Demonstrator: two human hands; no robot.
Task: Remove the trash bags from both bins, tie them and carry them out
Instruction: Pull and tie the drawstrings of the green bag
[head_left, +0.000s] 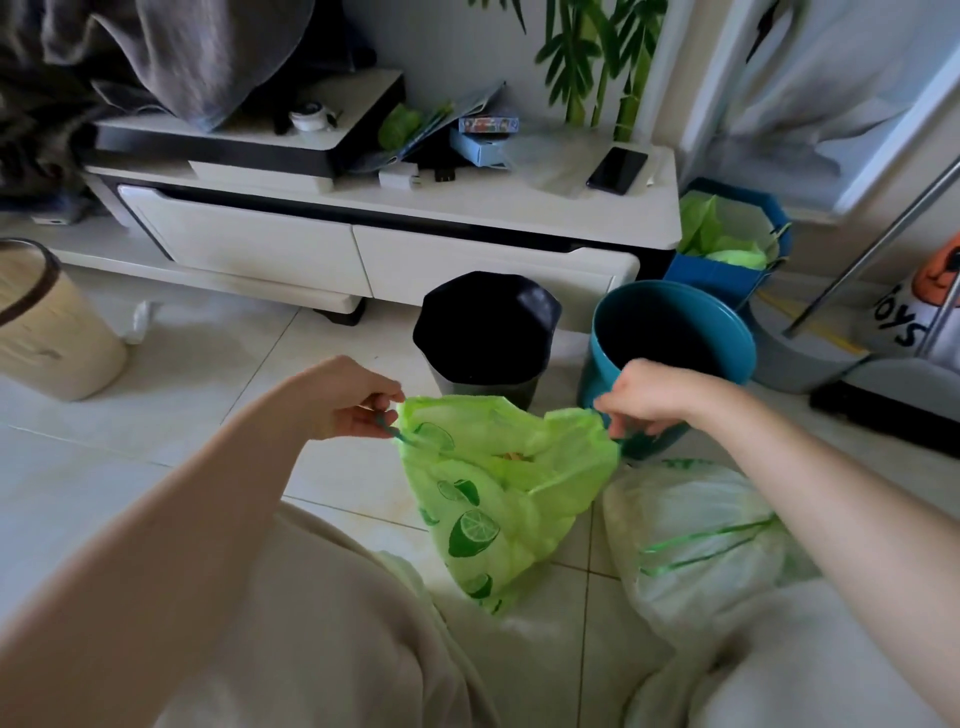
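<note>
A green trash bag (493, 499) printed with limes hangs between my hands above the tiled floor, its mouth spread open. My left hand (353, 400) pinches the drawstring at the bag's left rim. At the right rim, my right hand (647, 397) pinches the other side. A second, pale trash bag (696, 545) with a green drawstring lies on the floor to the right. Behind the bags stand a black bin (488, 332) and a teal bin (675, 338), both without a liner.
A white TV cabinet (363, 244) runs along the back with a phone (617, 170) on top. A beige bin (47, 322) stands at the left. A blue box (727, 244) with green bags sits at the back right, beside a grey dustpan (800, 358).
</note>
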